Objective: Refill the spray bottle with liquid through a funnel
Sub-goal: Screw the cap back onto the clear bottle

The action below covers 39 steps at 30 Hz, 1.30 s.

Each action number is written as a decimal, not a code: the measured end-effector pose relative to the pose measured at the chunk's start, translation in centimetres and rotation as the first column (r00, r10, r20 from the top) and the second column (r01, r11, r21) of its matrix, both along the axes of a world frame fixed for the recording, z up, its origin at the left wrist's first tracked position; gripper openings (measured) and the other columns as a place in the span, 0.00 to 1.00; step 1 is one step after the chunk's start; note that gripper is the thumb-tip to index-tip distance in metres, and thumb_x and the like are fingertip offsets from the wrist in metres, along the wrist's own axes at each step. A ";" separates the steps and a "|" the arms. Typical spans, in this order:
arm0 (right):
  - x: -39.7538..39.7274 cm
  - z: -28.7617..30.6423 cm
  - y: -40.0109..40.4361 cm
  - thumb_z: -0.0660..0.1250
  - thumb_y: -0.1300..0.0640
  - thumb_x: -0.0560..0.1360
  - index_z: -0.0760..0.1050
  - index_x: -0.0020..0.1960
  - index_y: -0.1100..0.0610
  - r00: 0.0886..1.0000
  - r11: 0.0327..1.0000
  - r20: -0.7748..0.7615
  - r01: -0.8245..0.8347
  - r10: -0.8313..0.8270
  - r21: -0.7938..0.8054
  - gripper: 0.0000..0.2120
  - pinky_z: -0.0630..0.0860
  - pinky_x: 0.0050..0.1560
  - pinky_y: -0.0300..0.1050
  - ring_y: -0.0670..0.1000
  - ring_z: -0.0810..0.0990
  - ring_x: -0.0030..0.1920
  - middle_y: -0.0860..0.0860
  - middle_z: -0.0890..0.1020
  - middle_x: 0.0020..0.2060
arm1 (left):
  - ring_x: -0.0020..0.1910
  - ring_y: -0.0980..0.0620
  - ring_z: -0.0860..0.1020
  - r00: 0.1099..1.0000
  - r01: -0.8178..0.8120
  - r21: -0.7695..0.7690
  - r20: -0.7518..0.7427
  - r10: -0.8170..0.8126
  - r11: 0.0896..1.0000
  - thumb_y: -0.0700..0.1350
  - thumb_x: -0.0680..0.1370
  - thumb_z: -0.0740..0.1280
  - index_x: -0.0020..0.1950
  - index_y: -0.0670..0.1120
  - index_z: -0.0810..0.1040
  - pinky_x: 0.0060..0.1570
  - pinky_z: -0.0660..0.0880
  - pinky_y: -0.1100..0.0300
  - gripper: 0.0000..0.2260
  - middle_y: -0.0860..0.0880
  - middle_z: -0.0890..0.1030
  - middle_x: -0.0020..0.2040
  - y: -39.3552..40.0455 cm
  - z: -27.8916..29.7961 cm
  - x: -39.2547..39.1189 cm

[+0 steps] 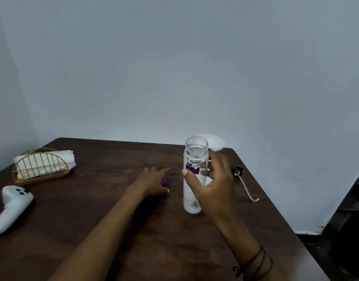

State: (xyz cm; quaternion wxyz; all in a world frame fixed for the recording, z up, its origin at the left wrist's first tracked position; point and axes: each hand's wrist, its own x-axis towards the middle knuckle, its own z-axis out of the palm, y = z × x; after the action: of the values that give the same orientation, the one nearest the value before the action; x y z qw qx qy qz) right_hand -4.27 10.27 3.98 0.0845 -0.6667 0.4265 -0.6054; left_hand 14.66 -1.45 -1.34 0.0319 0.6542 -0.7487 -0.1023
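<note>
Bottle: the clear bottle stands up straight on the brown surface, a bit right of the middle. Its top is open, with no lid on it.
Right hand: the right hand is curled around the bottle's middle. The thumb sits on the front by the purple label and the other fingers show through the clear wall behind. Whether they press tight or only touch, I cannot tell.
Left hand: the left hand lies low on the surface, just left of the bottle. Its fingers are loosely spread over a small purple cap. I cannot tell if they hold it.
Funnel: the white funnel is behind the bottle, near the far edge. What it stands in is hidden.
Sprayer: the black spray head with its thin tube lies on the surface to the right, half hidden by the right hand.
How it feels: the bottle looks like thin, stiff plastic. It looks almost empty, so I think it is light and tips easily. The smooth wall may be slippery.
Where to hold: around the middle or lower, not by the open rim.
Other things: a white controller and a gold napkin holder sit well apart on the left.
</note>
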 end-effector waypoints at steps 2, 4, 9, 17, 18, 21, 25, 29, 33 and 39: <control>1.1 -0.5 0.1 0.72 0.44 0.68 0.77 0.63 0.55 0.999 0.999 0.022 -0.045 0.045 0.016 0.28 0.80 0.51 0.42 0.44 0.80 0.53 0.48 0.78 0.53 | 0.68 0.37 0.66 0.999 0.018 -0.018 0.048 -0.017 1.000 0.56 0.76 0.67 0.75 0.54 0.64 0.69 0.65 0.46 0.29 0.39 0.69 0.70 -0.2 -0.6 0.2; 2.1 -0.9 0.0 0.74 0.46 0.68 0.77 0.63 0.55 0.996 0.996 0.036 -0.082 0.081 0.039 0.25 0.80 0.51 0.41 0.42 0.80 0.53 0.46 0.79 0.52 | 0.63 0.39 0.70 0.998 0.043 -0.093 0.059 -0.037 0.995 0.52 0.77 0.64 0.68 0.52 0.71 0.63 0.66 0.48 0.19 0.41 0.74 0.65 0.0 -1.0 0.4; 4.2 -1.4 -1.6 0.76 0.50 0.71 0.74 0.61 0.46 0.983 0.962 0.051 -0.182 0.175 0.202 0.21 0.80 0.53 0.45 0.43 0.81 0.52 0.43 0.80 0.52 | 0.48 0.43 0.80 0.930 -0.060 -0.207 -0.367 -0.021 0.976 0.53 0.71 0.66 0.40 0.53 0.72 0.45 0.74 0.54 0.06 0.42 0.80 0.48 0.5 -0.2 1.1; 6.3 -0.9 -4.3 0.74 0.50 0.73 0.72 0.56 0.40 0.968 0.927 0.075 -0.252 0.240 0.279 0.16 0.78 0.51 0.36 0.38 0.81 0.50 0.39 0.83 0.49 | 0.50 0.49 0.77 -0.283 -0.398 -0.118 -0.927 -0.245 0.910 0.32 0.78 0.66 0.56 0.46 0.77 0.57 0.77 0.53 0.11 0.43 0.76 0.52 2.5 5.5 1.9; 6.5 -0.9 -4.5 0.74 0.50 0.73 0.72 0.57 0.40 0.967 0.926 0.073 -0.255 0.244 0.280 0.16 0.77 0.51 0.34 0.37 0.81 0.51 0.38 0.82 0.50 | 0.53 0.47 0.77 -0.343 -0.398 -0.134 -0.896 -0.283 0.908 0.33 0.78 0.66 0.54 0.45 0.76 0.62 0.76 0.51 0.09 0.44 0.77 0.52 2.9 5.9 1.6; 7.0 -0.9 -4.9 0.74 0.49 0.74 0.71 0.60 0.40 0.962 0.919 0.067 -0.273 0.265 0.285 0.19 0.77 0.52 0.33 0.37 0.80 0.53 0.38 0.81 0.52 | 0.54 0.43 0.80 -0.432 -0.381 -0.168 -0.837 -0.336 0.909 0.41 0.76 0.71 0.53 0.45 0.75 0.64 0.75 0.44 0.09 0.42 0.80 0.52 4.1 7.0 0.9; 7.5 -1.0 -5.4 0.74 0.50 0.74 0.71 0.64 0.44 0.951 0.910 0.070 -0.309 0.301 0.277 0.21 0.81 0.55 0.42 0.40 0.82 0.54 0.41 0.82 0.55 | 0.47 0.56 0.82 -0.116 -0.409 -0.357 -0.892 -0.437 0.839 0.43 0.72 0.74 0.52 0.47 0.77 0.47 0.81 0.58 0.11 0.47 0.81 0.50 5.1 7.9 0.5; 7.5 -1.3 -5.6 0.74 0.52 0.73 0.71 0.59 0.39 0.952 0.917 0.070 -0.305 0.297 0.258 0.19 0.82 0.54 0.50 0.42 0.83 0.52 0.43 0.83 0.52 | 0.45 0.57 0.81 0.100 -0.318 -0.477 -0.876 -0.471 0.819 0.37 0.74 0.73 0.53 0.43 0.78 0.43 0.80 0.62 0.10 0.49 0.82 0.48 5.3 7.4 0.4; 7.6 -1.5 -5.6 0.74 0.51 0.73 0.72 0.59 0.38 0.951 0.917 0.080 -0.309 0.299 0.253 0.19 0.82 0.54 0.52 0.43 0.83 0.53 0.43 0.84 0.52 | 0.47 0.59 0.81 0.194 -0.224 -0.527 -0.848 -0.492 0.820 0.37 0.76 0.72 0.57 0.46 0.80 0.44 0.79 0.65 0.11 0.54 0.84 0.50 5.3 7.1 1.1; 7.3 -1.8 -5.4 0.75 0.52 0.73 0.73 0.63 0.46 0.942 0.911 0.105 -0.336 0.320 0.240 0.20 0.81 0.55 0.52 0.44 0.83 0.54 0.43 0.83 0.53 | 0.53 0.53 0.81 0.210 0.012 -0.508 -0.841 -0.499 0.861 0.49 0.75 0.69 0.59 0.48 0.79 0.49 0.79 0.60 0.14 0.53 0.83 0.54 4.8 7.2 2.6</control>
State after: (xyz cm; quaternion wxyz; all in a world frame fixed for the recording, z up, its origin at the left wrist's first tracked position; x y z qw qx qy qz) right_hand 3.04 4.84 2.16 0.2830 -0.6929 0.3798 -0.5437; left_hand 17.29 3.39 5.85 0.5911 0.2961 -0.6751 -0.3275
